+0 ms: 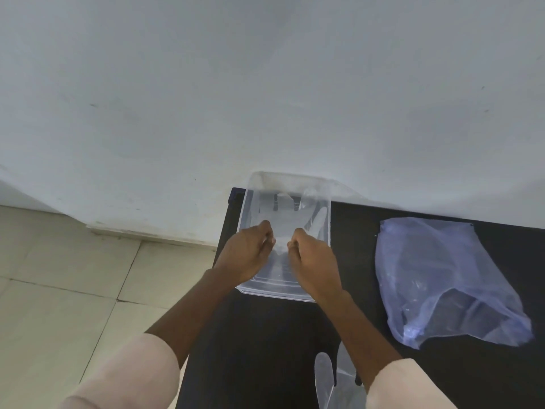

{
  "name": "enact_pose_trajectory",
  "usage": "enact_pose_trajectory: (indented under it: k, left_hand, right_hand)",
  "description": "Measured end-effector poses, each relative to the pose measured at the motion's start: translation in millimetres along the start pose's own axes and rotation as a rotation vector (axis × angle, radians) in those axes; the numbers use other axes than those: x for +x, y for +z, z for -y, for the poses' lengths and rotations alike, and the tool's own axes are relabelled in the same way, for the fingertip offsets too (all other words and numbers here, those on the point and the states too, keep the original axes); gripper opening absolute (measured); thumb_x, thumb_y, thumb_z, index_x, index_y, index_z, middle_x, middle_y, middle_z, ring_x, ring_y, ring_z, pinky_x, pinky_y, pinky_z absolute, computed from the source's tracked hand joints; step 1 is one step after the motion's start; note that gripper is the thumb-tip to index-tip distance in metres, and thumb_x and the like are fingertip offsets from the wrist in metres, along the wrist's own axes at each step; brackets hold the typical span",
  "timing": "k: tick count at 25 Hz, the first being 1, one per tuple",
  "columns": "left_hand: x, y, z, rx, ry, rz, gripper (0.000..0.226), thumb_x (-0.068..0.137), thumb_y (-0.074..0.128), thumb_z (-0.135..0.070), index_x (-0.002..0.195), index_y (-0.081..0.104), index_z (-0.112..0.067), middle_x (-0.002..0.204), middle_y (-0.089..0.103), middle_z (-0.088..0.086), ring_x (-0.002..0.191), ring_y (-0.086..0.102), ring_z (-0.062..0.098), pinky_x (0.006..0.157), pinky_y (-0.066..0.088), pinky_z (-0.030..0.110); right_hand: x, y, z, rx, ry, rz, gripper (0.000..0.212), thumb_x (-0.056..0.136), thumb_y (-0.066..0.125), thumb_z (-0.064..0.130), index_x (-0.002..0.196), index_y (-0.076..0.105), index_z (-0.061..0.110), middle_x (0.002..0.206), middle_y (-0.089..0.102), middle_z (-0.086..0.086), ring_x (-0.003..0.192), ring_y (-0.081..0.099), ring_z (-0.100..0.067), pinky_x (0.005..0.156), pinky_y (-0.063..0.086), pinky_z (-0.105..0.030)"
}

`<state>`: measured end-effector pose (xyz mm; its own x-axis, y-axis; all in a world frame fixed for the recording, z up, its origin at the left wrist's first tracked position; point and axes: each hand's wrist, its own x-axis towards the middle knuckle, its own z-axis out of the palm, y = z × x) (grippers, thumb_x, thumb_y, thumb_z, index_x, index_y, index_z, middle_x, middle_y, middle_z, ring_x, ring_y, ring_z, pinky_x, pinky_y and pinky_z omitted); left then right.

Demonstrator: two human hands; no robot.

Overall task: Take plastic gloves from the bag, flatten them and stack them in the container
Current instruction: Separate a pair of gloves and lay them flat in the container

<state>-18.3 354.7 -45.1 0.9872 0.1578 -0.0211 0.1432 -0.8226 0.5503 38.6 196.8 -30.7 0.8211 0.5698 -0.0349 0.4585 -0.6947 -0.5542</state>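
**Glove being laid flat in container, both hands pinching its cuff**

Wall (pixel 265 84): pale, plain, fills the upper part of the view. Tiled floor (pixel 59 276): light beige, visible to the left of the desk.

Desk (pixel 265 335): black top, pushed against the wall.

Bag (pixel 442 278): translucent bluish plastic, lying crumpled on the desk to the right of the container, well apart from it. Contents cannot be made out through the film.

Container (pixel 250 287): clear rectangular plastic tub at the desk's far left corner, long side running away from the person.

Glove in container (pixel 295 219): clear plastic, lying inside the tub with its fingers pointing toward the wall; cuff end toward the person.

Second glove (pixel 324 376): clear plastic, on the desk at the near edge, partly hidden by the right forearm.

Left hand (pixel 247 252): over the container's left half, grip closed in a pinch on the glove's cuff edge.

Right hand (pixel 312 261): over the container's right half, grip likewise pinched together on the cuff, just beside the left hand's fingertips. Both sleeves are pale pink.
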Motion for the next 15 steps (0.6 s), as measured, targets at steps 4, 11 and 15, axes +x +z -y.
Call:
enact_pose_trajectory:
  k: [4, 11, 15]
  left_hand:
    - [-3, -2, -1, 0.228, 0.06, 0.246, 0.025, 0.096, 0.051, -0.034, 0.114, 0.047, -0.019, 0.105, 0.072, 0.007, 0.089, 0.068, 0.024, 0.09, 0.052, 0.037]
    - [-7, -8, -3, 0.667, 0.187, 0.556, 0.057, 0.092, 0.049, -0.049, 0.144, 0.04, -0.028, 0.147, 0.049, 0.002, 0.142, 0.032, 0.028, 0.117, 0.006, 0.054]
    - [-7, -14, -2, 0.77, 0.201, 0.695, 0.046, 0.096, 0.042, -0.05, 0.134, 0.055, -0.03, 0.155, 0.036, 0.004, 0.147, 0.016, 0.031, 0.116, -0.004, 0.057]
  right_hand:
    - [1, -9, 2, -0.173, -0.087, 0.263, 0.027, 0.094, 0.051, 0.026, 0.117, 0.049, 0.014, 0.106, 0.066, -0.009, 0.092, 0.062, -0.025, 0.086, 0.047, -0.034]
    - [5, -22, -4, -0.595, -0.216, 0.715, 0.037, 0.093, 0.047, 0.031, 0.128, 0.051, 0.02, 0.125, 0.061, -0.01, 0.126, 0.046, -0.03, 0.117, 0.0, -0.055]
    - [6, -19, -3, -0.738, -0.234, 0.794, 0.034, 0.096, 0.045, 0.03, 0.127, 0.056, 0.024, 0.129, 0.06, -0.007, 0.129, 0.042, -0.029, 0.116, -0.005, -0.056]
